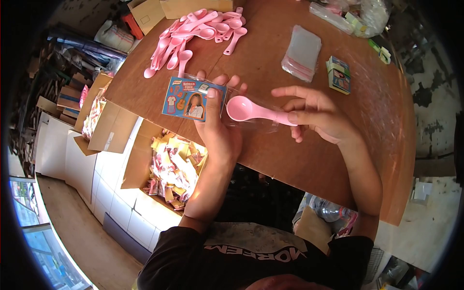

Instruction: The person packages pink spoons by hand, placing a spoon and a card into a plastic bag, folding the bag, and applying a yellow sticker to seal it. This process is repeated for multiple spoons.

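My left hand (215, 116) grips a blue printed card (181, 104) with its thumb on top, together with a clear plastic bag that stretches to the right. A pink measuring spoon (241, 109) lies between my hands, bowl to the left, and the clear plastic shows around it. My right hand (314, 113) pinches the handle end of the spoon between thumb and fingers. Beyond my left hand is a pile of pink spoons (193, 31) on the brown table (261, 53).
A stack of clear bags (302, 53) and a stack of cards (339, 75) lie at the back right, near green-handled scissors (380, 50) and a plastic bundle (369, 19). An open cardboard box (137, 159) of packed items stands below the table's left edge.
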Available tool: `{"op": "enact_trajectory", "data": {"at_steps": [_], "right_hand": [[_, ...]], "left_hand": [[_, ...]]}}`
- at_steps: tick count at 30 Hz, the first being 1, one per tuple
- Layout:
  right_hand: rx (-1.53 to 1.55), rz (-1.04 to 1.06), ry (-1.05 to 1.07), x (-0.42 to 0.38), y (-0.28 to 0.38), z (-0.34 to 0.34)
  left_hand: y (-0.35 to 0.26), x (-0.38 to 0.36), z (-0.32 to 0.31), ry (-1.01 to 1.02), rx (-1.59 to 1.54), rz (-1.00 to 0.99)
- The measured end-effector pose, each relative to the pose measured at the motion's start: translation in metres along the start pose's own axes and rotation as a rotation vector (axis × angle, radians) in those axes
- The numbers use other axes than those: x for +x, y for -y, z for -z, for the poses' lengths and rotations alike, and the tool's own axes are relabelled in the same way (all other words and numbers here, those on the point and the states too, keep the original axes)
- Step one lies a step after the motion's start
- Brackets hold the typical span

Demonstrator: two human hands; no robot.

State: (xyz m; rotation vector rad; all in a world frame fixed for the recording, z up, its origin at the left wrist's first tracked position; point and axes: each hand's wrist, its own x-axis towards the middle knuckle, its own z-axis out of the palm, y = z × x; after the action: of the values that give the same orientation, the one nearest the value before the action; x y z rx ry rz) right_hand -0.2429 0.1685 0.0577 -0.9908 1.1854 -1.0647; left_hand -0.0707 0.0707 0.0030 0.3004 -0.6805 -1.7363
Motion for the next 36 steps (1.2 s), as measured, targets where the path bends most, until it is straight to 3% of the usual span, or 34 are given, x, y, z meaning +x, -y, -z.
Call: {"op": "enact_trajectory", "data": {"at_steps": [4,10,21,25,29,31,33,35,36], "right_hand": [[0.165,0.025,0.072,0.004,-0.006,0.001],[0.12,-0.017,-0.086,0.003,0.001,-0.006],[-0.02,-0.004,-0.08,-0.006,0.016,0.0],[0.004,0.036,-0.147,-0.004,0.012,-0.007],[-0.191,0.129,-0.216,-0.009,0.015,-0.012],[-1.041,0.705,-0.546,-0.01,0.019,-0.012],[-1.065,0.816,-0.544,-0.015,0.027,-0.003],[-0.927,0.774,-0.502,-0.028,0.039,-0.001],[-0.99,0.78,-0.595,-0.036,0.048,-0.001]], "left_hand": [[0.002,-0.007,-0.005,0.02,-0.04,0.015],[0.0,-0.008,-0.011,-0.046,0.061,0.032],[0.002,0.001,-0.012,-0.009,-0.033,0.096],[0.008,-0.007,-0.02,0.027,-0.099,0.214],[0.015,-0.015,-0.035,-0.015,-0.193,0.451],[0.019,-0.012,-0.034,0.071,-0.276,0.678],[0.02,-0.011,-0.045,0.096,-0.264,0.711],[0.016,-0.01,-0.051,0.248,-0.449,1.015],[0.015,-0.01,-0.05,0.314,-0.447,1.076]]}}
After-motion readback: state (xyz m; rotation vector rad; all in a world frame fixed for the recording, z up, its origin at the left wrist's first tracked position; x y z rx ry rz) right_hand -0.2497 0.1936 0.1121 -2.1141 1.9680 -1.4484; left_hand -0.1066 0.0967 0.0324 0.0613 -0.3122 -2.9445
